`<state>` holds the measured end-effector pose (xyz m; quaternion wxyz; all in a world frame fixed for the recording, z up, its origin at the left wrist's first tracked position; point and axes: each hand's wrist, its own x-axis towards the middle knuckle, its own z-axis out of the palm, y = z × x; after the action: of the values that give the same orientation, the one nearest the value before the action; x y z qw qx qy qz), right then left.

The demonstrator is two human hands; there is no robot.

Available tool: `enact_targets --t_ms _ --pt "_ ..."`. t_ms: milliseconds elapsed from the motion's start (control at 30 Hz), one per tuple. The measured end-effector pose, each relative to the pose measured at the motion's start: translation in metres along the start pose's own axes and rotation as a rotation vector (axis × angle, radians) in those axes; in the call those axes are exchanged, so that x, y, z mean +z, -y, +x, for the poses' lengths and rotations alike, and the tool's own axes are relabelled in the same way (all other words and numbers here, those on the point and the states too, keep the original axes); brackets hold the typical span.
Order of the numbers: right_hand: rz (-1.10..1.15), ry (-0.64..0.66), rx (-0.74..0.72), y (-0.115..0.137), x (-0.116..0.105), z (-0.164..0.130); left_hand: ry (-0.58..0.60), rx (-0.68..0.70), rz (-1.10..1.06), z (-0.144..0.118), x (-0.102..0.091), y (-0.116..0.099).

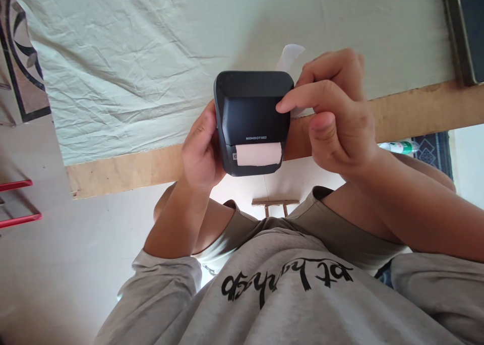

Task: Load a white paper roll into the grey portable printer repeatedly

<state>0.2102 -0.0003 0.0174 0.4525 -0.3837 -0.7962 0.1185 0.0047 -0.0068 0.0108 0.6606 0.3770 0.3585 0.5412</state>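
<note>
Left hand (pixel 200 151) wraps the side of a dark Niimbot label printer (pixel 251 118), held up between both hands above the bench (pixel 124 166) edge. Right hand (pixel 335 118) is curled, its index fingertip (pixel 283 105) pressing the printer's top right corner. Pale label roll (pixel 258 154) peeks out front. A translucent strip (pixel 289 57) behind the printer is half hidden.
</note>
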Motion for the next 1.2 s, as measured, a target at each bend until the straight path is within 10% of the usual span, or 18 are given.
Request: enact_targets --t_ms 1200 --pt "-0.169 0.004 0.013 0.006 -0.008 0.008 0.024 -0.068 0.071 0.002 0.005 -0.001"
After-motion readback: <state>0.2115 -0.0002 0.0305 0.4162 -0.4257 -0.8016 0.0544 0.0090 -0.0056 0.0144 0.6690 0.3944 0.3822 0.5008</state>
